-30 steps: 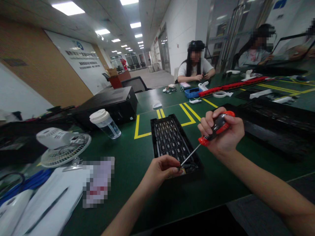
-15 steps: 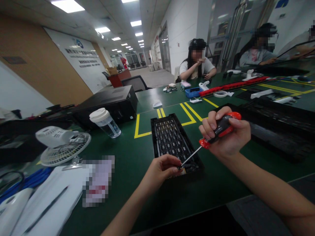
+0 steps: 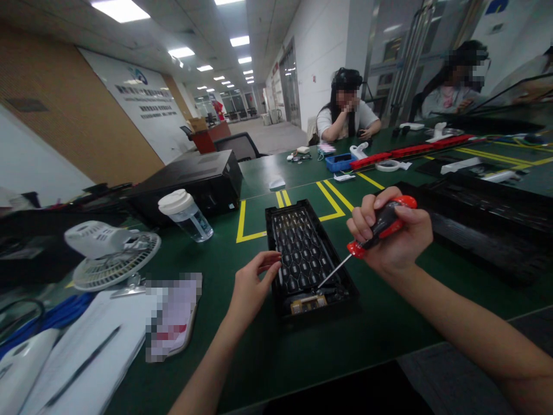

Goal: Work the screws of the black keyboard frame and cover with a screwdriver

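A black rectangular casing (image 3: 302,253) with a honeycomb-like panel lies on the green table. My right hand (image 3: 393,236) is wrapped round a red and black screwdriver (image 3: 382,225), whose metal shaft slants down to the near part of the casing. A small yellowish circuit board (image 3: 307,304) sits at the casing's near end, left of the shaft's tip. My left hand (image 3: 259,274) is at the casing's left edge, thumb and fingers apart, with nothing seen between them. Too small to make out is whatever lies under the screwdriver's tip.
To the left are a lidded bottle (image 3: 185,214), a white fan (image 3: 112,253), papers (image 3: 86,346) and a phone (image 3: 173,317). A large black case (image 3: 190,184) stands behind. Dark casings (image 3: 488,230) lie right. Two people sit across the table, another farther right.
My left hand has let go near the screwdriver's tip and moved left, uncovering the circuit board. My right hand has shifted slightly left with the screwdriver.
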Tool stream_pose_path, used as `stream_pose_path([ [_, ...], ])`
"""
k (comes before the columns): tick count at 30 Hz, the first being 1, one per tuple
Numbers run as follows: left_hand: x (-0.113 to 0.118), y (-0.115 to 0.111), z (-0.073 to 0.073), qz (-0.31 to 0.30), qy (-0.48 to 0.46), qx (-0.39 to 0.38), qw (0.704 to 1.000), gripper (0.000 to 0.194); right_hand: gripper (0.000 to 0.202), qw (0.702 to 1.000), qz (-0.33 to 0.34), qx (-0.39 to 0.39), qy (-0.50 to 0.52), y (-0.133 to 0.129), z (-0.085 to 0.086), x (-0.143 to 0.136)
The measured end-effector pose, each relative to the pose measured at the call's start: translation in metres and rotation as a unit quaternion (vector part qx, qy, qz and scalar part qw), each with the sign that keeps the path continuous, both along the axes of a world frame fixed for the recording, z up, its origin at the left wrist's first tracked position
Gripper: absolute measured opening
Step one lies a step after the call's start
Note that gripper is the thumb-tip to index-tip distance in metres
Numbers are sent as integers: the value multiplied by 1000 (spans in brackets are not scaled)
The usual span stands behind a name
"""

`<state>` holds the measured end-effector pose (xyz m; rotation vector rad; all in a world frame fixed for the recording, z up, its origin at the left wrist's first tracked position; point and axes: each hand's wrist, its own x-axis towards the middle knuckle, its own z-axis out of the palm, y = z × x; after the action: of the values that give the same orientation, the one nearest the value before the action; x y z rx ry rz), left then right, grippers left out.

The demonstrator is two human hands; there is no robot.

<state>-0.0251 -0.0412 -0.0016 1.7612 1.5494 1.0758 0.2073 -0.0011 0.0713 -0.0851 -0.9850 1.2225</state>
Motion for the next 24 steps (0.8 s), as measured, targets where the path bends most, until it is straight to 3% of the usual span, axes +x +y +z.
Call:
stream_pose_path([
  [6, -7, 2, -12, 39, 192, 47, 980, 26, 5, 999, 30, -7, -12, 4, -3, -10],
  [11, -6, 5, -25, 32, 272, 85, 958, 27, 3, 997, 72, 9, -32, 8, -1, -24],
  [24, -5, 3, -37, 22, 277, 77, 957, 34, 3, 984, 161, 21, -79, 17, -12, -70],
])
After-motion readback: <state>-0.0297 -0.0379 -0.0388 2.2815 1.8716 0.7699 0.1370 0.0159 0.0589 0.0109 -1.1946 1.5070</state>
